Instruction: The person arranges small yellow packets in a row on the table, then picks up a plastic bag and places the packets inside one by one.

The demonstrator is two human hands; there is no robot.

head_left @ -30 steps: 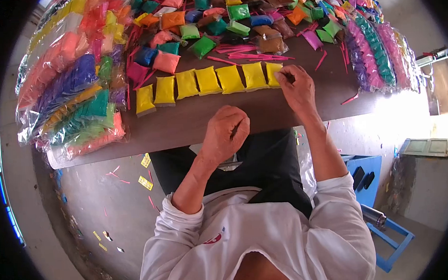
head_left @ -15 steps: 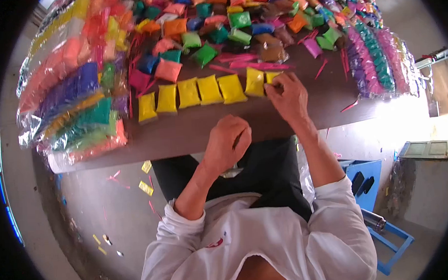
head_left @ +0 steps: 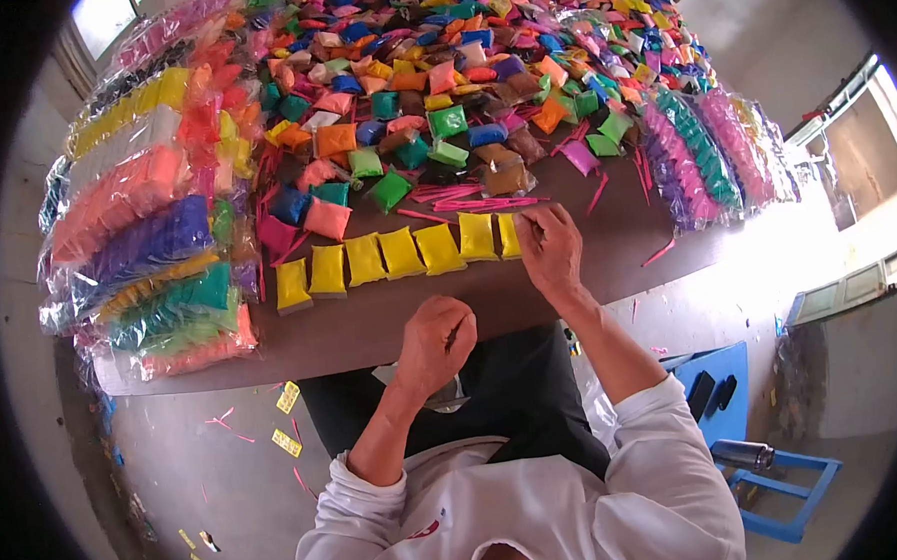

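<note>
Several small yellow packets (head_left: 400, 252) lie side by side in a row along the near part of the brown table. My right hand (head_left: 550, 248) is at the row's right end, its fingers closed on the last yellow packet (head_left: 509, 235) and covering part of it. Lower and to the left, my left hand (head_left: 439, 338) hovers near the table's front edge, apart from the row. Its fingers are curled in and nothing shows in them, though the palm faces away.
A heap of coloured packets (head_left: 447, 122) covers the back of the table (head_left: 370, 323). Clear bags of packets are stacked at left (head_left: 131, 234) and right (head_left: 708, 159). Pink strips (head_left: 465, 192) lie behind the row. A blue stool (head_left: 724, 398) stands on the floor at right.
The view has tilted up, so the table sits lower and more of the heap shows. My right hand stays at the last yellow packet; my left hand remains curled near the edge.
</note>
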